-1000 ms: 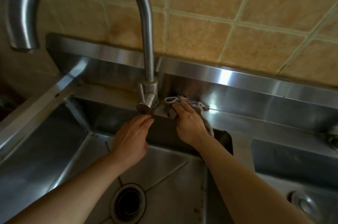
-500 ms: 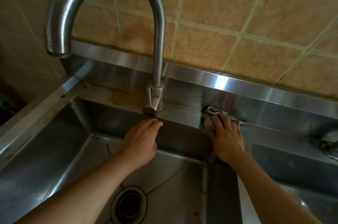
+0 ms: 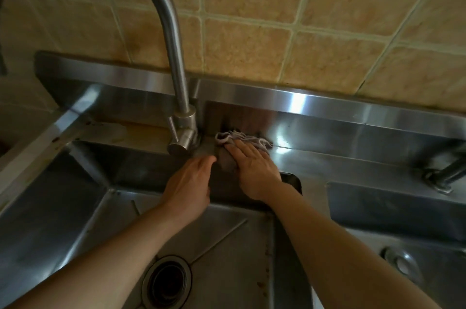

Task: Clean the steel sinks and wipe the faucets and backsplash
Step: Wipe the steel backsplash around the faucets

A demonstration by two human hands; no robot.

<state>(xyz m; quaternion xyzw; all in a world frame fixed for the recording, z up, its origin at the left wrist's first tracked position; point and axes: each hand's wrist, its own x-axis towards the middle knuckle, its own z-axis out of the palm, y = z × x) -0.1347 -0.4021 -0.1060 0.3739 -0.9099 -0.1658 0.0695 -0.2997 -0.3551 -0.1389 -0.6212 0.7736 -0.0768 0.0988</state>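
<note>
Pressing flat with straight fingers, the right hand (image 3: 254, 166) holds a grey cloth (image 3: 237, 143) against the steel ledge behind the left sink (image 3: 75, 207), just right of the faucet (image 3: 181, 117) base. The cloth is bunched and touches the foot of the steel backsplash (image 3: 327, 117). The left hand (image 3: 187, 186) grips nothing; its relaxed fingers rest on the sink's back rim, below the faucet handle. A drain (image 3: 167, 281) lies between both forearms.
</note>
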